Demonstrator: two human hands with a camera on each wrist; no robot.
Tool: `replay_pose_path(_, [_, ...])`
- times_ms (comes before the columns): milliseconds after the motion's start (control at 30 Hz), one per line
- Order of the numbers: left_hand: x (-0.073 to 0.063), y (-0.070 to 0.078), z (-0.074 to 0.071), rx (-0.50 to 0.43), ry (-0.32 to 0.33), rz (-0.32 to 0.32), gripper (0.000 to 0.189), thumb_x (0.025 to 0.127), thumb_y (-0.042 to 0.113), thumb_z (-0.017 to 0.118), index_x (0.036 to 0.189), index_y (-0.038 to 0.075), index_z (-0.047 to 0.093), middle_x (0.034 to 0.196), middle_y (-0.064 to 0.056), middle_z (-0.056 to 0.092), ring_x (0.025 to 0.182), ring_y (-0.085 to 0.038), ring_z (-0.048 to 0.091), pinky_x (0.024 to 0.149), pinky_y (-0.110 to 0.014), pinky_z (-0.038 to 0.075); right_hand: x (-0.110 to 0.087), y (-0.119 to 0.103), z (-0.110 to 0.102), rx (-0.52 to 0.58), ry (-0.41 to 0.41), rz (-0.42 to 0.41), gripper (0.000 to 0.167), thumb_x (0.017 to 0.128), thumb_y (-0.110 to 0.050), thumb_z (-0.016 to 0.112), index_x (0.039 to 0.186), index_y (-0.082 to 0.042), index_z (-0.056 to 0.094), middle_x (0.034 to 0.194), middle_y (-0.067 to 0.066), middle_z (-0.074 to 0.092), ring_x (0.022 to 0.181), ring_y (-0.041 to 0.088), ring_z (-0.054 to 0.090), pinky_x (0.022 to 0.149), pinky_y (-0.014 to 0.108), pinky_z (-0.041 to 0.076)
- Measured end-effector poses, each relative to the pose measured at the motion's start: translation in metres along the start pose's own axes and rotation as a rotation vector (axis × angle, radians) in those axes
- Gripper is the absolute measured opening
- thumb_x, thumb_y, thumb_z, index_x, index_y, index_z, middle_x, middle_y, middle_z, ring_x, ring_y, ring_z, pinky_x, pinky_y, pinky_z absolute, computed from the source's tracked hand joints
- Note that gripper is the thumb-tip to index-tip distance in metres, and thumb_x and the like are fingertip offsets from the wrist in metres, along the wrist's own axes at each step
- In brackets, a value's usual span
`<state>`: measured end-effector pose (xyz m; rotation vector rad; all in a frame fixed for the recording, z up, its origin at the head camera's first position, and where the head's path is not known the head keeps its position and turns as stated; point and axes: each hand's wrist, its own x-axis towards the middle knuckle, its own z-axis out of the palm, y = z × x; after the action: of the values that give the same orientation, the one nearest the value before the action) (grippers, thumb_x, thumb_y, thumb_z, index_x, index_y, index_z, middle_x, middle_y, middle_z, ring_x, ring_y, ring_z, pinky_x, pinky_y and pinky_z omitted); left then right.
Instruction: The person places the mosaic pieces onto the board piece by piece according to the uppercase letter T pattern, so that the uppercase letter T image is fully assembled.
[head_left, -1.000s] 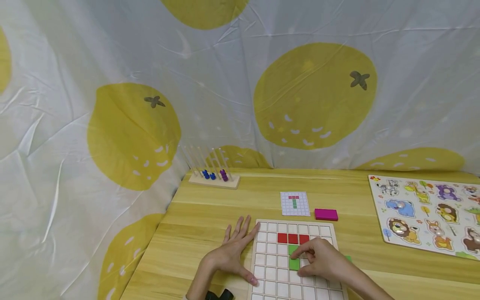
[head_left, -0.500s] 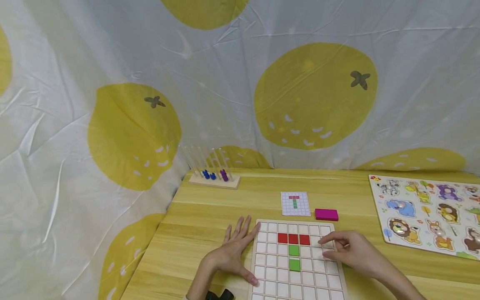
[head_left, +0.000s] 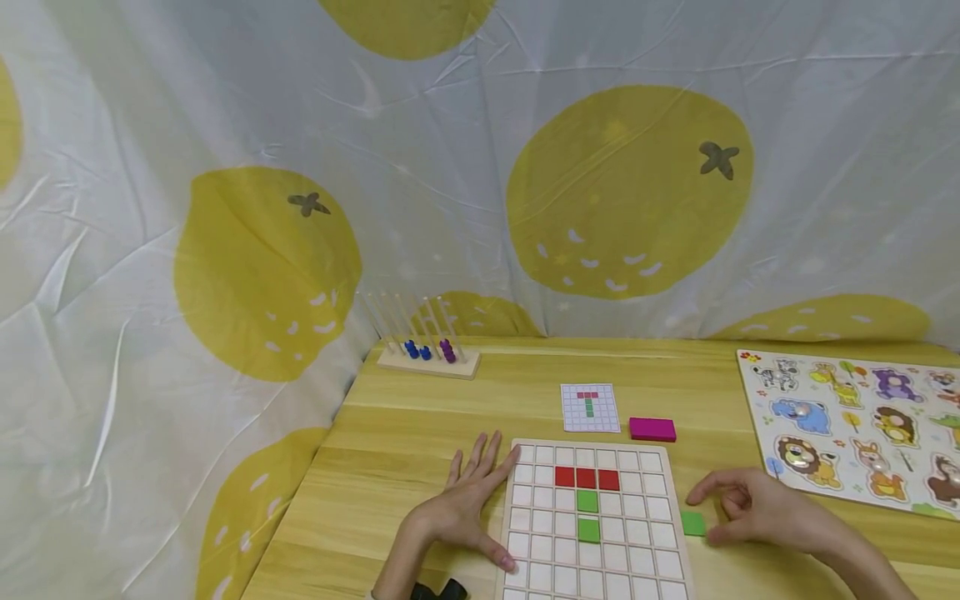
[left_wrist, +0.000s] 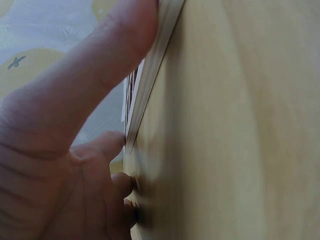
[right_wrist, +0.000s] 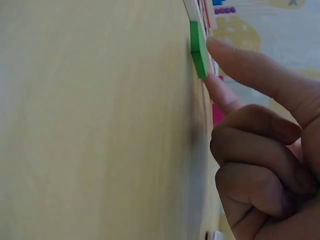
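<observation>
A wooden grid board (head_left: pixel 672 504) with white squares lies at the bottom centre of the head view. Three red tiles (head_left: pixel 586 477) form a row on it, with two green tiles (head_left: pixel 588 531) below, one square apart. My left hand (head_left: pixel 465 504) is spread at the board's left edge, thumb and forefinger on the frame. Right of the board a loose green tile (head_left: pixel 693 523) lies on the table. My right hand (head_left: pixel 765 510) is at this tile, forefinger and thumb apart on either side of it. In the right wrist view, its other fingers (right_wrist: pixel 250 145) are folded in.
Behind the board lie a pattern card (head_left: pixel 590 407) with a red and green T and a magenta block (head_left: pixel 652 429). An animal peg puzzle (head_left: pixel 862 433) takes up the right side. A pegged bead stand (head_left: pixel 429 360) is at the back left, before a lemon-print curtain (head_left: pixel 450 167).
My right hand has let go of the lower green tile on the board and moved right, off the board, to the loose green tile. The left hand has stayed put.
</observation>
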<state>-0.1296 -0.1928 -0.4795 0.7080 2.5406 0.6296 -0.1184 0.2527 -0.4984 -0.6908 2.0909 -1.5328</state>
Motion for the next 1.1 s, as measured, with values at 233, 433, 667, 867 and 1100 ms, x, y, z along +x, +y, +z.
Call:
replay_pose_path(233, [-0.001,0.000,0.000,-0.007,0.006,0.001,0.145,0.061,0.051,0.097,0.168,0.024,0.003,0.174,-0.015,-0.015,0.160,-0.039,-0.018,0.126,-0.066,-0.012,0.000,0.006,0.003,0.057,-0.041,-0.009,0.030,0.084,0.000,0.077,0.111,0.006,0.063,0.061,0.021,0.028,0.057,-0.007,0.037,0.044,0.022,0.033])
replay_pose_path(433, [-0.001,0.000,0.000,-0.003,0.003,0.007,0.145,0.062,0.051,0.097,0.168,0.023,0.002,0.173,-0.016,-0.016,0.160,-0.040,-0.018,0.126,-0.067,-0.012,0.003,0.004,0.007,0.001,-0.003,-0.011,0.029,0.083,0.000,0.079,0.107,0.004,0.064,0.063,0.026,0.031,0.058,-0.007,0.037,0.044,0.022,0.034])
replay_pose_path(667, [-0.001,-0.001,0.000,-0.005,0.003,0.003,0.145,0.062,0.051,0.097,0.168,0.024,0.002,0.173,-0.014,-0.017,0.160,-0.038,-0.019,0.126,-0.066,-0.012,0.001,-0.002,0.004,-0.129,0.066,0.019,0.025,0.083,-0.006,0.081,0.104,-0.001,0.068,0.060,-0.004,0.034,0.057,-0.007,0.036,0.045,0.023,0.033])
replay_pose_path(867, [0.000,-0.001,0.000,-0.005,-0.002,0.001,0.144,0.062,0.052,0.097,0.168,0.024,0.002,0.173,-0.014,-0.017,0.160,-0.037,-0.019,0.126,-0.065,-0.013,-0.002,-0.010,0.000,-0.217,0.116,0.018,0.021,0.086,-0.009,0.081,0.104,-0.003,0.071,0.063,-0.012,0.034,0.057,-0.008,0.033,0.046,0.023,0.033])
replay_pose_path(1100, [0.000,0.000,-0.001,-0.016,-0.002,0.000,0.144,0.062,0.051,0.097,0.168,0.024,0.003,0.174,-0.014,-0.016,0.160,-0.039,-0.019,0.126,-0.066,-0.013,0.014,-0.034,0.030,-0.076,0.099,-0.011,0.023,0.087,-0.007,0.080,0.106,0.000,0.069,0.061,0.007,0.027,0.058,-0.005,0.031,0.046,0.027,0.032])
